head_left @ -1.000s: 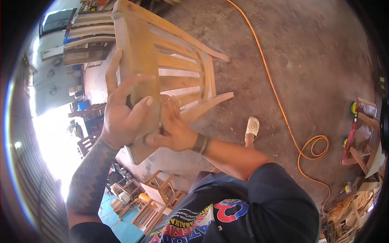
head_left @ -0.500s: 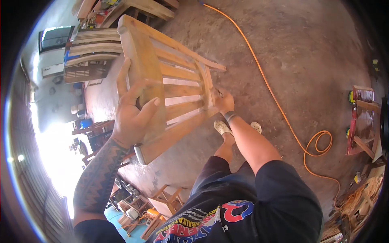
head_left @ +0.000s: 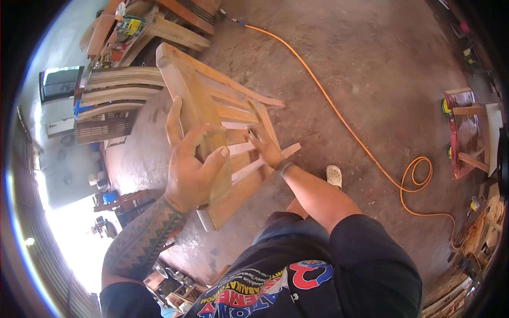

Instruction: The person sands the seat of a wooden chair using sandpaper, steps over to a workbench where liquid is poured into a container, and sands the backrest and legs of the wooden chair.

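Pale wood forms the slatted frame (head_left: pixel 209 138), tilted above the grey-brown floor (head_left: pixel 360 69); the left hand (head_left: pixel 193 167) clasps its broad rail, fingers spread, while the right hand (head_left: pixel 265 148) curls at the slats, grip unclear. Dark shirt (head_left: pixel 366 265): lettering partly legible, "BALIKAT".

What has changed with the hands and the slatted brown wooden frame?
The right hand went from near the left hand out to the far end of the slatted brown wooden frame, then came partway back, among the slats. The left hand stays on the wide rail; the orange cord stays looped.
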`<state>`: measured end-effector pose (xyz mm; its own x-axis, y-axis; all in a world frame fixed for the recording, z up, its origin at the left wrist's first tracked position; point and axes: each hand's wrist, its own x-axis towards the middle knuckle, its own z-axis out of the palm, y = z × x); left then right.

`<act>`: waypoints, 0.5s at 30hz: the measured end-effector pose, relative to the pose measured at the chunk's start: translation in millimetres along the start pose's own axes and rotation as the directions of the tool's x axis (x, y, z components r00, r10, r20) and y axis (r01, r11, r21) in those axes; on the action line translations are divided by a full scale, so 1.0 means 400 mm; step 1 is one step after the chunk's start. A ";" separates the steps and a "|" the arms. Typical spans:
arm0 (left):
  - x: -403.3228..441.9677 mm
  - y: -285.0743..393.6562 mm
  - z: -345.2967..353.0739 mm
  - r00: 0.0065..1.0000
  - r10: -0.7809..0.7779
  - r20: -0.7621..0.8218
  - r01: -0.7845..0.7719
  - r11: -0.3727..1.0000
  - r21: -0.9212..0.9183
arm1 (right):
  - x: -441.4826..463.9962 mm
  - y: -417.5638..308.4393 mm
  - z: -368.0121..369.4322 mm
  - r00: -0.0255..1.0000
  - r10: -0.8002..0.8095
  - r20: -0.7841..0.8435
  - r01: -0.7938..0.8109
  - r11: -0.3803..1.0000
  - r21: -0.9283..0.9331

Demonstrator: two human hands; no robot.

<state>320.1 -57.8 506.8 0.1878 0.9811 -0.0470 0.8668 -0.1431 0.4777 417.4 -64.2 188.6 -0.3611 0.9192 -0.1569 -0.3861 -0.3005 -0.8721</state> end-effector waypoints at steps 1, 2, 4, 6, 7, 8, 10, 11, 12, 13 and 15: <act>0.003 -0.002 0.000 1.000 0.000 -0.004 0.000 1.000 -0.007 | 0.004 -0.015 0.008 0.998 -0.051 0.041 0.052 0.998 -0.019; 0.000 -0.006 -0.002 1.000 -0.003 0.006 0.003 1.000 -0.024 | -0.007 -0.118 0.045 0.992 -0.096 0.085 0.099 0.995 -0.030; 0.003 -0.009 -0.006 1.000 -0.005 0.025 0.006 0.998 -0.060 | -0.018 -0.207 0.104 0.923 -0.361 0.130 0.365 0.931 -0.006; 0.002 0.002 -0.012 0.998 -0.053 0.040 0.056 0.994 -0.096 | 0.001 -0.183 0.068 0.926 -0.315 0.209 0.312 0.949 0.048; 0.003 0.002 -0.011 0.998 -0.053 0.041 0.057 0.994 -0.097 | 0.014 -0.158 0.037 0.924 -0.289 0.252 0.279 0.957 0.073; 0.003 0.002 -0.010 0.998 -0.053 0.043 0.057 0.994 -0.098 | 0.057 -0.013 -0.005 0.946 -0.172 0.275 0.126 0.976 0.178; 0.003 -0.007 -0.009 1.000 -0.008 0.030 0.009 0.998 -0.055 | 0.103 0.132 -0.114 0.952 0.051 0.303 -0.076 0.995 0.071; 0.004 -0.013 -0.007 1.000 -0.005 0.028 0.007 0.998 -0.065 | 0.121 0.181 -0.152 0.949 0.054 0.311 -0.052 0.999 -0.015; 0.003 -0.017 -0.003 1.000 -0.005 0.030 0.007 0.997 -0.076 | 0.134 0.181 -0.167 0.946 0.059 0.318 -0.029 0.995 -0.098; 0.005 -0.013 -0.003 0.999 -0.016 0.032 0.018 0.996 -0.088 | 0.153 0.180 -0.179 0.929 0.138 0.343 -0.067 0.975 -0.211; 0.008 -0.002 -0.001 0.998 -0.052 0.033 0.056 0.991 -0.118 | 0.185 0.117 -0.200 0.883 0.299 0.362 -0.125 0.893 -0.433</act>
<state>319.7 -54.4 506.5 0.1575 0.9823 -0.1012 0.8154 -0.0716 0.5745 440.5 10.1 99.0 -0.7415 0.6296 -0.2318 0.0679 -0.2734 -0.9595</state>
